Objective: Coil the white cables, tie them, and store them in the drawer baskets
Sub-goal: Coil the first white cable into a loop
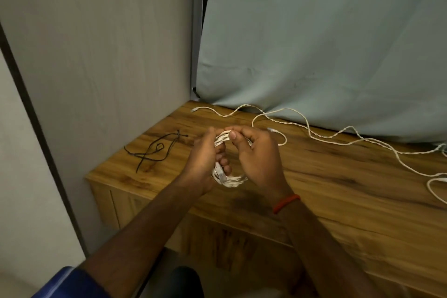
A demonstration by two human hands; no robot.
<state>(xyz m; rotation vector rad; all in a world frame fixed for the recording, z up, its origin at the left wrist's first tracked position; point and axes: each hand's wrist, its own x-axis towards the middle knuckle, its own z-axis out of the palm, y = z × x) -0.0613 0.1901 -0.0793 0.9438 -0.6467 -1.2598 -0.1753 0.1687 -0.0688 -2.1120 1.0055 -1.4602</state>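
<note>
A coil of white cable (231, 180) hangs between my two hands above the wooden table top (326, 176). My left hand (205, 159) grips the coil's left side, fingers curled through the loops. My right hand (256, 155) pinches the coil's top with thumb and fingers. From the coil a loose end (281, 138) curves off to the right. More white cable (314, 133) lies uncoiled along the table's back and right side. Several thin black ties (154, 150) lie on the table to the left of my hands.
A grey-green cloth (326, 43) hangs behind the table. A pale wood-grain panel (96, 55) stands on the left. The table's front edge carries drawer fronts (116, 203). Another white cable loop (435, 186) lies at the right edge.
</note>
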